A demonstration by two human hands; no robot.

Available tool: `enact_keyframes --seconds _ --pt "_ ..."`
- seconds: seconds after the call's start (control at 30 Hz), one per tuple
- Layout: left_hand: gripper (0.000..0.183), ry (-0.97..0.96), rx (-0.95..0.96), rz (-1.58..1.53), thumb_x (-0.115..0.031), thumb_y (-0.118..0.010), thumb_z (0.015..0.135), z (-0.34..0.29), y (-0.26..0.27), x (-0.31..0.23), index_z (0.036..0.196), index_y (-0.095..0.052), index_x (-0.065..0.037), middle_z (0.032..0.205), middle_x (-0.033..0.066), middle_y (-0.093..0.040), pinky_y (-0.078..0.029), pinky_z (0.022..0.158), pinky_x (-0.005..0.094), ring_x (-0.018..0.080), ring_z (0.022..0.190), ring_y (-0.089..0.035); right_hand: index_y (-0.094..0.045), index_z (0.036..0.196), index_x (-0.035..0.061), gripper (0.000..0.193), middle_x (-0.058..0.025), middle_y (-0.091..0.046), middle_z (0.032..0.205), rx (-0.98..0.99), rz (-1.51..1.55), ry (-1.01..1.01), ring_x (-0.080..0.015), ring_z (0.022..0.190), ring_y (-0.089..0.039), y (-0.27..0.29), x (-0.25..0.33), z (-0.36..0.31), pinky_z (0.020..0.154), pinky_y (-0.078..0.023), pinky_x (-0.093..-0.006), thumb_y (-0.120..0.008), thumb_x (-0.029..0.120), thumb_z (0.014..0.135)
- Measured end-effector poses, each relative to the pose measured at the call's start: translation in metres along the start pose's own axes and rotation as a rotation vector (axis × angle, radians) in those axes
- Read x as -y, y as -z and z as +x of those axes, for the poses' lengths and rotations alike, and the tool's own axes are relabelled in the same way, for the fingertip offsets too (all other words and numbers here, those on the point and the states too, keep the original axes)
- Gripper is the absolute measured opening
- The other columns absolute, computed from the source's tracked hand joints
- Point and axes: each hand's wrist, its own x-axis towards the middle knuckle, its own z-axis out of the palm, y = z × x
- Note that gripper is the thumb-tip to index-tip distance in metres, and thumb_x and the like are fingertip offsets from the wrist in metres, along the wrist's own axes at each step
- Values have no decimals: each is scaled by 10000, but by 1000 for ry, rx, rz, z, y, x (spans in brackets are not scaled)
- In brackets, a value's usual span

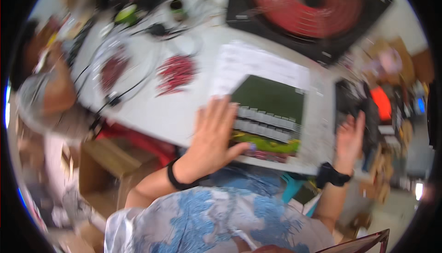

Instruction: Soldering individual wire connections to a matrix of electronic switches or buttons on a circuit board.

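A dark green printed sheet [271, 98] lies just right of the middle of the frame, on top of white papers [258, 61] on the white table [147, 121], close to the edge nearest the worker. The left hand [209, 131] is spread palm down at the sheet's left side, fingertips toward the top of the frame and the thumb reaching out over its lower left part; blur hides how firmly it presses. The right hand [348, 140] is raised past the table's right end, fingers up and loosely open, with nothing that I can see in it.

I'd judge the sheet light, thin and rather stiff, like coated card (whether it is one layer or several, I cannot tell). It would probably slide easily over the papers, and its corners look likelier to crease than anything to break. The free right edge seems the best place to take hold, with a flat palm beneath for support.

Its plain green part points toward the top of the frame, its yellow-green band toward the bottom. The rows of white blocks run left to right, dipping a little rightward. Which way its long axis goes is unclear, as the lens bends the outline and the hand covers part of the left side.
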Motion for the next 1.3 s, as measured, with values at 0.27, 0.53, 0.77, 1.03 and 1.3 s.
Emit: enact_keyframes --seconds 0.27,0.53,0.77,1.03,1.3 --pt "228 120 -389 247 -23 -694 732 -16 60 96 951 -663 -82 941 63 -625 -470 775 371 271 899 -551 -432 1411 165 508 -82 -574 1229 -244 -666 107 -90 764 -488 -32 20 -26 738 -384 -222 -432 454 993" --pt "111 -31 -98 469 -85 -655 755 1 80 117 865 -636 -82 840 50 -590 -491 708 347 250 802 -563 -480 1184 -16 314 -72 -429 834 -31 -419 635 -164 804 -408 -34 15 -69 786 -363 -303 -461 238 1000" --pt "63 -24 59 490 -86 -609 751 9 84 116 794 -574 -56 831 90 -595 -500 662 374 271 760 -608 -477 1261 23 397 -53 -499 834 376 -294 193 -158 779 -441 -123 -54 -70 745 -376 -320 -460 321 999" --pt "151 405 8 -502 -57 -618 823 -34 69 72 967 -646 -26 780 -5 -624 -425 543 202 36 622 -523 -484 1259 -33 615 -106 -592 937 655 -583 120 -203 926 -559 -168 -90 -107 878 -449 -361 -490 501 954" --pt "165 507 -193 -675 -50 -696 821 -39 41 40 982 -695 -19 780 30 -644 -461 630 237 82 682 -554 -587 1120 -25 278 -79 -568 957 733 -647 48 -125 786 -548 -190 -101 -116 749 -444 -246 -616 90 869"
